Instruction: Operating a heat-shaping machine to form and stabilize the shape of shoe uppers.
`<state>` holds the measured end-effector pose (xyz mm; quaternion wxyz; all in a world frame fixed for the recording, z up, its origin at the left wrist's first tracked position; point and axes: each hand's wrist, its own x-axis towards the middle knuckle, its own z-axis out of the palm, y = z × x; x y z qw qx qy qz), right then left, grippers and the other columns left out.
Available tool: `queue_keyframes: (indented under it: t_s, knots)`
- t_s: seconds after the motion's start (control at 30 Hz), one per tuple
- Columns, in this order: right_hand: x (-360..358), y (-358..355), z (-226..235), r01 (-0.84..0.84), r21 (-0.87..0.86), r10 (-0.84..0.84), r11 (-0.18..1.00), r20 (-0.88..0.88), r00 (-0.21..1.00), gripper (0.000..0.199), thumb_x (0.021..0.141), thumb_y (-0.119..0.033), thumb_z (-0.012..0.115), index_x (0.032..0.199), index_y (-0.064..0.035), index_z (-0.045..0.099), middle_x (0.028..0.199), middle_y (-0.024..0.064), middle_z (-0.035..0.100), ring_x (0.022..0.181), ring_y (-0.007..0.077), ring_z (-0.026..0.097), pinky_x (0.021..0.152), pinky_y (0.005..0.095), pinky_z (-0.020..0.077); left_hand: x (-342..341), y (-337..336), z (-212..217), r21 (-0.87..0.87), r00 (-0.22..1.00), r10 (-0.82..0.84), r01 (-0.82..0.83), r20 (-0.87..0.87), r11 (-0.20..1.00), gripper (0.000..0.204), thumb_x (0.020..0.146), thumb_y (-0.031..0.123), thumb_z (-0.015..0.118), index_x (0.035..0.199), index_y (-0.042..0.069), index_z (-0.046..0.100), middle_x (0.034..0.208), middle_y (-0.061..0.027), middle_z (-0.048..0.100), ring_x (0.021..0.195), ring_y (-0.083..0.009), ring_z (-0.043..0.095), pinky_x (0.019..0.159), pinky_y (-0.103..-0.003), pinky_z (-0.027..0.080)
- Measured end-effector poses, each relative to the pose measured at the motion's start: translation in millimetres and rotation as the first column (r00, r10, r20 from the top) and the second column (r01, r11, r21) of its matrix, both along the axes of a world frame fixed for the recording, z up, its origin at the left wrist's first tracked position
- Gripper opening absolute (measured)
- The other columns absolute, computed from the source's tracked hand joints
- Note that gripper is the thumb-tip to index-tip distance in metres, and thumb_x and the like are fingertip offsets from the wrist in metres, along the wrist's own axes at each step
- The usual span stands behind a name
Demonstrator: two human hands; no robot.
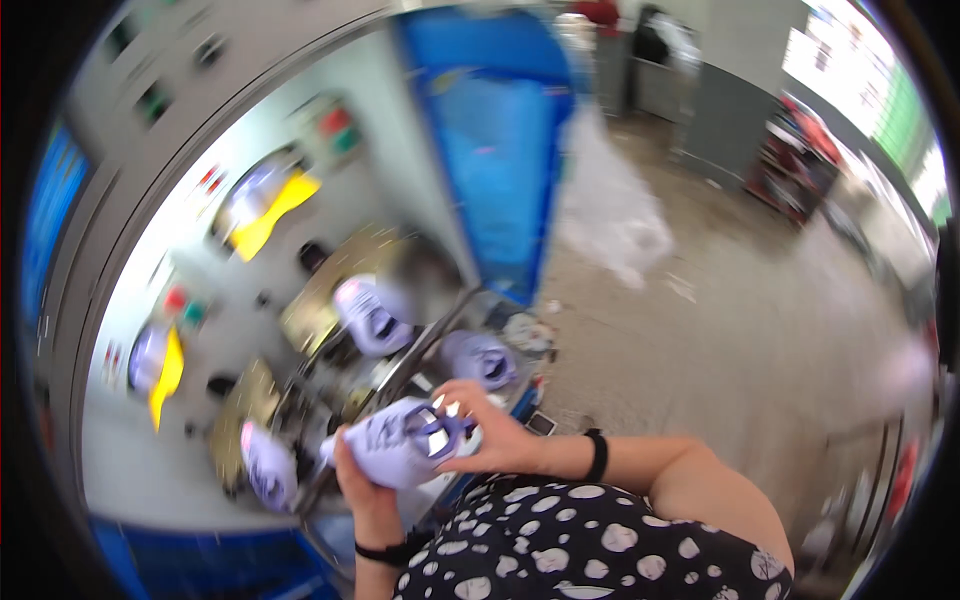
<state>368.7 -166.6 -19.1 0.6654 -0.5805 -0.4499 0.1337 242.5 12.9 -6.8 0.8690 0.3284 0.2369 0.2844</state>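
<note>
Left hand (362,478) and right hand (487,432) both clasping lilac shoe (400,440), blue bin (500,150) behind.

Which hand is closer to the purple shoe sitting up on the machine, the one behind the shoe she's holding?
Right. The right hand grips the front of the held shoe, just below the purple shoe on the machine. The left hand holds the held shoe's other end, lower and farther away.

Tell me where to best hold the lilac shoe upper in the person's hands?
Probably by its two ends. The shoe upper lies crosswise: the left hand cups the toe end from below, and the right hand pinches the opening from the right, so the soft body stays supported.
</note>
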Motion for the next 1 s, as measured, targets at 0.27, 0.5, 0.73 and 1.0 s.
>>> queue_keyframes:
  t_s: [0.27,0.5,0.73,1.0]
  knots:
    - [-13.7,40.8,-6.1,-0.514,-0.102,0.472,0.852,-0.279,0.836,0.068,0.073,-0.017,0.080,0.130,0.0012,0.047,0.120,0.0106,0.058,0.113,0.0168,0.055,0.097,0.0301,0.0426,-53.5,9.7,-20.9,0.133,0.964,0.263,-0.255,-0.048,0.958,0.043,0.095,0.038,0.055,0.110,-0.002,0.057,0.103,-0.0153,0.066,0.095,-0.0219,0.064,0.086,-0.036,0.051]
    - [-25.5,83.8,-13.5,-0.161,-0.228,0.236,0.960,0.354,0.905,0.058,0.070,-0.025,0.080,0.117,-0.0013,0.054,0.105,0.0151,0.063,0.093,0.0326,0.062,0.079,0.0369,0.0502,-89.1,1.6,-39.2,-0.080,0.972,-0.051,0.033,-0.230,0.996,0.045,0.098,0.040,0.049,0.129,0.008,0.044,0.123,-0.0126,0.055,0.106,-0.0295,0.060,0.082,-0.044,0.054]
    - [-44.8,98.6,-58.4,-0.364,-0.338,0.487,0.868,0.435,0.757,0.078,0.072,-0.044,0.076,0.129,-0.0001,0.045,0.129,0.0186,0.051,0.116,0.0342,0.050,0.098,0.0424,0.0416,-134.5,12.2,-92.3,-0.057,0.935,0.055,-0.080,-0.350,0.995,0.046,0.094,0.036,0.056,0.128,0.008,0.044,0.116,-0.0138,0.061,0.101,-0.0287,0.064,0.082,-0.048,0.055]
    - [-9.1,72.9,-114.2,-0.266,-0.764,0.701,0.587,0.315,0.640,0.036,0.080,-0.035,0.068,0.104,-0.0080,0.065,0.097,0.0132,0.066,0.093,0.0325,0.063,0.081,0.0422,0.0499,-189.1,24.5,-195.7,-0.081,0.754,0.283,-0.405,-0.593,0.911,0.071,0.087,0.027,0.069,0.141,0.015,0.024,0.119,-0.0148,0.054,0.080,-0.0266,0.064,0.050,-0.033,0.049]
